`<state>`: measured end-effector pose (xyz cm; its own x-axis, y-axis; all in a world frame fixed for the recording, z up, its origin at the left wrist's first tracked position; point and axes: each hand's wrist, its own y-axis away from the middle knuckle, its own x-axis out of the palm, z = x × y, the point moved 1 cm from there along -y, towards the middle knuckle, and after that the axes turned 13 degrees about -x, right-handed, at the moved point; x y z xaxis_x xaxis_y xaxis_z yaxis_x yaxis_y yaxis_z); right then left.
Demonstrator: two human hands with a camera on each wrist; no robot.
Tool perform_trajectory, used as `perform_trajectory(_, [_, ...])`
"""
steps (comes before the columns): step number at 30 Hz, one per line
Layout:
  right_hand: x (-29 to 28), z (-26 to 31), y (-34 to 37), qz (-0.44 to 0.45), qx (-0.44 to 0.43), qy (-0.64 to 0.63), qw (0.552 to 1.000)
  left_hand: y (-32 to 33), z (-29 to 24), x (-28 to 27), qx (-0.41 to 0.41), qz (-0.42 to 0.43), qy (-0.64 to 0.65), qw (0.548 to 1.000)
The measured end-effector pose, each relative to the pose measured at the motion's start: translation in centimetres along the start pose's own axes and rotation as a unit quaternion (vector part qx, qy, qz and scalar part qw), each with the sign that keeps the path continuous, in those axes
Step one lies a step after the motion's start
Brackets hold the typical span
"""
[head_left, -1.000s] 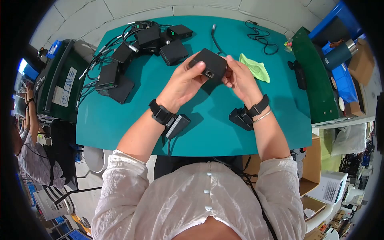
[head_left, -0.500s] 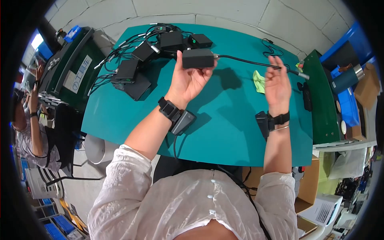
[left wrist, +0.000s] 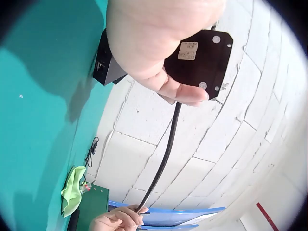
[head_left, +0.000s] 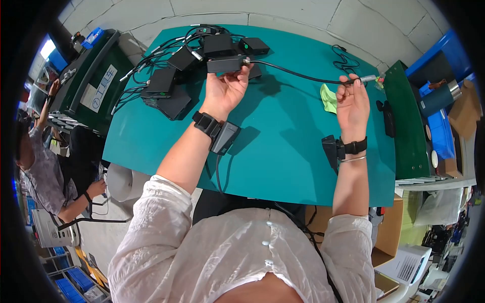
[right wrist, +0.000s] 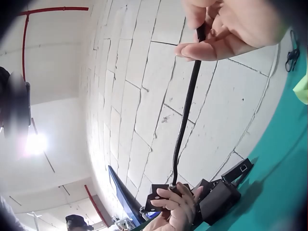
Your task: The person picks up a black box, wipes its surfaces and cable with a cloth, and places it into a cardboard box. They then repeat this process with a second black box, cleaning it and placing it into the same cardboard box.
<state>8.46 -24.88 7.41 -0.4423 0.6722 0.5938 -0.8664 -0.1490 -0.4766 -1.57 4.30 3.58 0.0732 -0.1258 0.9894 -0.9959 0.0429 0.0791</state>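
Left hand [head_left: 225, 94] gripping box [head_left: 224, 65], right hand [head_left: 352, 107] pinching cable [head_left: 298, 73], label [left wrist: 187, 55] only in left wrist view

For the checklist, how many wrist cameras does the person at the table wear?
2: left camera strapped behind the left hand, right camera behind the right hand. None seems hidden.

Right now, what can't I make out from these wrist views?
Left wrist: part of the box, covered by the left grip.
Left wrist: the print on its label, too small to read.
Right wrist: loose end of the cable, hidden by the right grip or top edge.
Right wrist: the cloth, cut off by the right edge.
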Motion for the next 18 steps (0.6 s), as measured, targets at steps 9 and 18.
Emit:
perform_trajectory(9, [-0.4,-1.1,0.2,0.003,0.015,-0.011,1.0,0.7,0.0,1.1,-0.076,0.13,-0.044,0.988])
perform_trajectory(18, [-2.1,-1.1,0.1,-0.087,0.033,-0.07,0.993,0.9,0.8,0.3,-0.178,0.229,-0.312,0.905])
